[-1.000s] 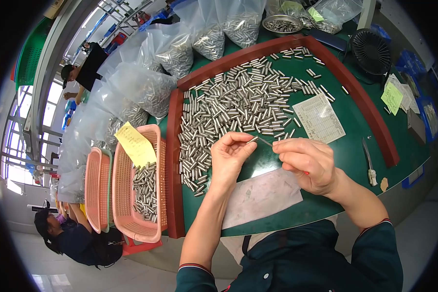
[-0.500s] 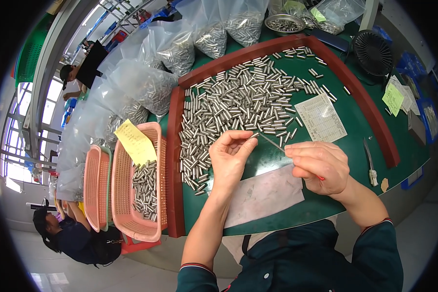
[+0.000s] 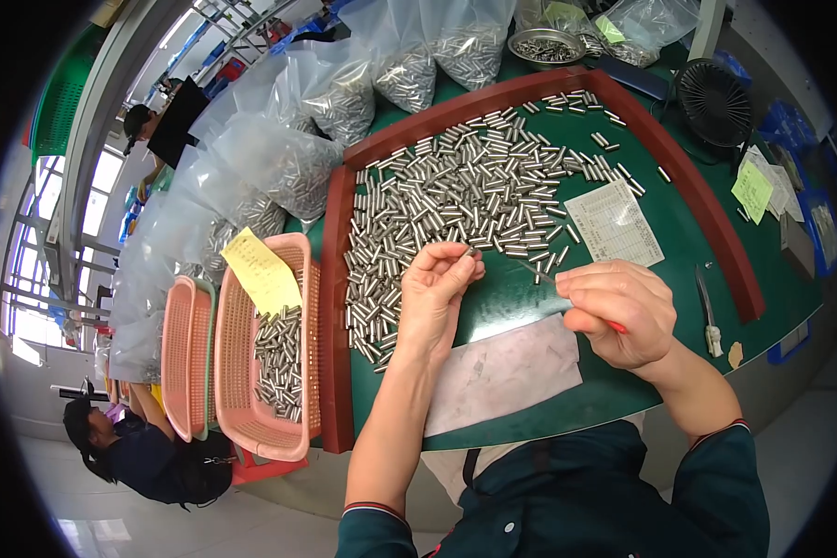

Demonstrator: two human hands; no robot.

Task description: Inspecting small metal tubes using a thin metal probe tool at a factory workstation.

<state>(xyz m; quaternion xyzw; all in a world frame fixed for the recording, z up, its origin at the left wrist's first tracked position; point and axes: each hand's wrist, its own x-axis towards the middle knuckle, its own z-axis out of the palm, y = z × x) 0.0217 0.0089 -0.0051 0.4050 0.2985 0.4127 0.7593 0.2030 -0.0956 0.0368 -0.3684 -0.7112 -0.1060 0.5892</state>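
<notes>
A: Quick one: what's your left hand got?
B: Your thumb and forefinger are pinched, narrow, on a small metal pin. Only its dark end shows past your fingertips; the rest is hidden, so its long axis can't be read for sure.

A: And your right hand?
B: Closed round a thin metal rod. A bit of red handle pokes out under your fingers.

A: Key relation?
B: Rod to pin. Your rod slants up and left from your right fingertips, tip aimed roughly at the pin. The tip looks just short of it, a small gap, not touching. The pin sits to the left of the rod tip and slightly higher in view.

A: Which of your hands is nearer the loose pins?
B: Left. It's at the near edge of the heap, its fingertips over the lowest pins; your right is farther off, toward the paper chart.

A: Rest?
B: Pale sheet on the green worktop, between your forearms. Pink basket, part-filled with pins, left of the red rail. Done.
</notes>
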